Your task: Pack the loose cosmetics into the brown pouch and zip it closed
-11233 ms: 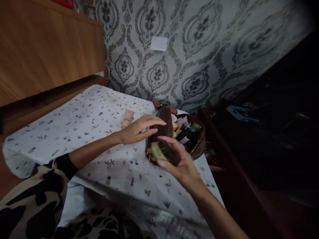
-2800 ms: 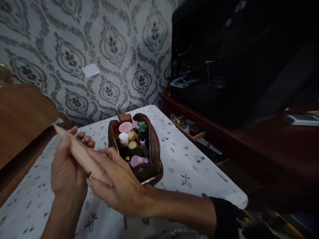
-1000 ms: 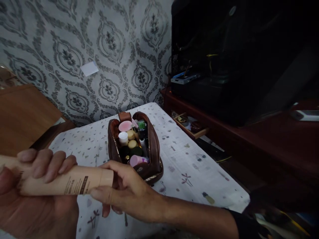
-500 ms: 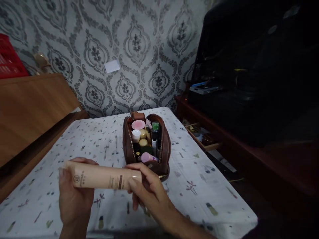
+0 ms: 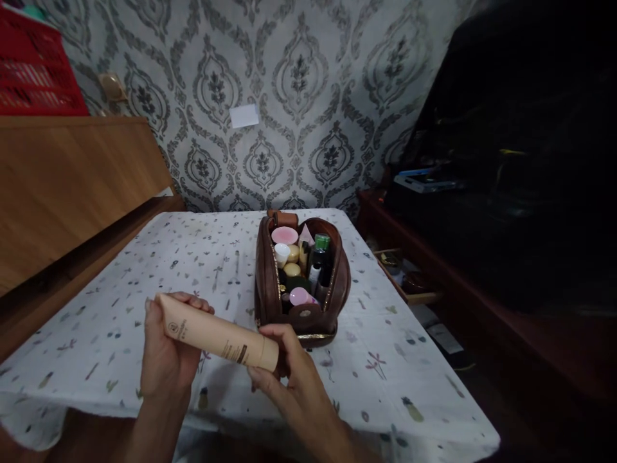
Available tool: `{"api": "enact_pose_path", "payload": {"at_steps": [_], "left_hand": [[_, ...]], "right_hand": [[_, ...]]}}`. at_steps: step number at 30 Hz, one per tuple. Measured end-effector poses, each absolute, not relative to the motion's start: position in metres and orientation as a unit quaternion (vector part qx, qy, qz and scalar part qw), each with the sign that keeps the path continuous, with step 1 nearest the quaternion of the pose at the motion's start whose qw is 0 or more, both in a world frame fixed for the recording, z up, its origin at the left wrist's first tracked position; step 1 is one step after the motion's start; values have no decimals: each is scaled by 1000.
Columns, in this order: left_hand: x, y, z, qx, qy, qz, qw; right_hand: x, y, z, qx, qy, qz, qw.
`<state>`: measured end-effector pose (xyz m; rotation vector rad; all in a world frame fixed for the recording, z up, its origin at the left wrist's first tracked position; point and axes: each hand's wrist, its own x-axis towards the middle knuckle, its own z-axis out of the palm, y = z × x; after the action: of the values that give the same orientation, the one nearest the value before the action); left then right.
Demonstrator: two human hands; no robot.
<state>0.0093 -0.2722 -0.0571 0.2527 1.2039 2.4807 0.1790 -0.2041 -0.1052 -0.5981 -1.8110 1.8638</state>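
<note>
A beige squeeze tube [image 5: 212,333] with small printed text is held above the near part of the table, tilted with its cap end lower on the right. My left hand [image 5: 166,354] grips the flat crimped end, thumb in front and fingers behind. At the other end, my right hand [image 5: 294,379] has thumb and fingers closed around the cap. Just beyond them stands a brown toiletry bag [image 5: 267,302], unzipped. Packed inside are a pink round lid [image 5: 285,235], a white cap [image 5: 282,254], a green-capped bottle [image 5: 322,242], a pink tube [image 5: 299,296] and several other cosmetics.
The table wears a white patterned cloth [image 5: 193,257]. A wooden panel [image 5: 81,186] with a red basket [image 5: 38,64] on top borders it at left. To the right are an open small drawer [image 5: 419,297] and a large black covered object [image 5: 520,161]. Patterned wallpaper closes the back.
The tube has gone from nearly level to slanting down toward its cap end. My view has shifted, so the bag sits further right in it. Both hands keep their hold.
</note>
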Motion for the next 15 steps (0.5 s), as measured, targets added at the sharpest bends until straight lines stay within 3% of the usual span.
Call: {"api": "enact_pose_path", "payload": {"at_steps": [3, 10, 15], "left_hand": [[11, -274, -56, 72, 397, 891, 206], [8, -282, -58, 83, 315, 912, 247], [5, -282, -67, 119, 328, 906, 241]], "right_hand": [[178, -210, -108, -220, -673, 672, 217], [160, -223, -111, -199, -500, 839, 78], [159, -218, -115, -248, -518, 809, 128]]}}
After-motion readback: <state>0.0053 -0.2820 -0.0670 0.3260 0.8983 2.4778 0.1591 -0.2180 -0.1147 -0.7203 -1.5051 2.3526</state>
